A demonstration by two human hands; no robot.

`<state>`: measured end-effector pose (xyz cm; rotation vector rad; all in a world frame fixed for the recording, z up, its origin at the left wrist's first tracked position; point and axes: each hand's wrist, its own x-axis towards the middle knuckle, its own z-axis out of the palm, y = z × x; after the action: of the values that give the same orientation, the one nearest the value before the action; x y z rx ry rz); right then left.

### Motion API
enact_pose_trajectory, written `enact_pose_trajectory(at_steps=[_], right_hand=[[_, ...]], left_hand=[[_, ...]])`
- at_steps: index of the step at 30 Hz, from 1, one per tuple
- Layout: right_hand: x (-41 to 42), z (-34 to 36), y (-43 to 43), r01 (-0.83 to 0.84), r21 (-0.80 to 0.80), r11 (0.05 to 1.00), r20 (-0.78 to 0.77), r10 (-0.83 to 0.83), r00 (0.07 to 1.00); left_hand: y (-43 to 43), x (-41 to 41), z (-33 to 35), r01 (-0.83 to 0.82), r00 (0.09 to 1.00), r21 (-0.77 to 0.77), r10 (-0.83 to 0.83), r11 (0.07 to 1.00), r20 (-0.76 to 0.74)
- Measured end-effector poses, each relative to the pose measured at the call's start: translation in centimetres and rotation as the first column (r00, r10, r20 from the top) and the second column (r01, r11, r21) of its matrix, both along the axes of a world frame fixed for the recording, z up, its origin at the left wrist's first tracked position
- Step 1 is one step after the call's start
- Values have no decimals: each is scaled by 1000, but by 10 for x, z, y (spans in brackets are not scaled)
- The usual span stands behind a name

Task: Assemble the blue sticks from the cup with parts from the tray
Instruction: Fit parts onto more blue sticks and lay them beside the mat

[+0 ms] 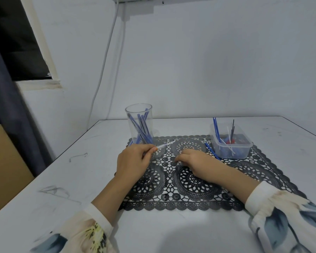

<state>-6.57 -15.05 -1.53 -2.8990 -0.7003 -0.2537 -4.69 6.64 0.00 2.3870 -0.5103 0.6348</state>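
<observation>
Clear cup [135,115] of blue sticks [142,129] stood at the lace mat's [190,185] far-left corner, thin whitish stick [166,144] pinched by the left hand's [133,160] fingers, right hand [194,160] rested on the mat, fingers curled – any hold cannot be told – parts tray [233,152] at far right.

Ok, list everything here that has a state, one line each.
clear cup: upright, open-topped, on the mat
blue sticks: leaning inside the cup
tray: lidless, holding small parts and leaning sticks
loose blue stick: lying on the mat beside the tray
white stick: held, tilted
left hand: grips the white stick
right hand: on the mat, fingers curled; contents unclear
lace mat: flat
</observation>
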Motion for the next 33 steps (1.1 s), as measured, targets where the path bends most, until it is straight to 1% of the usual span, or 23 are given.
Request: enact_pose_trajectory(at_steps=[3,5,8,11,12,16,19,23,25,29,33], right_hand=[[-5,5,3,-6,30,1000,1,6,1000],[-7,7,3,0,52,999,33,-2,999],[-10,11,2,16,109,994,166,-34,986],[-14,15,5,-58,214,975,371,-26,928],[-15,15,6,-83,232,969,414,-21,910],[-17,15,10,-159,257,953,505,7,863],[-16,12,11,-189,235,953,506,46,861],[-17,10,13,-196,152,969,461,106,881],[-17,11,13,-187,130,974,436,113,893],[-13,10,10,-179,138,974,414,107,904],[-7,10,5,-143,102,985,460,81,884]], left_hand=[[0,0,0,4,1000,8,-4,1000,-6],[0,0,0,3,1000,17,-3,1000,-10],[0,1,0,2,1000,28,-1,1000,-16],[-1,1,0,-1,1000,47,2,999,-11],[-1,1,-1,0,1000,52,1,999,-12],[-3,0,-1,4,1000,90,-5,996,7],[-5,-3,0,17,999,118,-20,993,30],[-7,-5,0,26,998,147,-34,989,47],[-7,-6,0,27,998,160,-36,987,58],[-7,-7,1,38,996,155,-50,987,71],[-6,-7,1,20,998,179,-31,984,61]])
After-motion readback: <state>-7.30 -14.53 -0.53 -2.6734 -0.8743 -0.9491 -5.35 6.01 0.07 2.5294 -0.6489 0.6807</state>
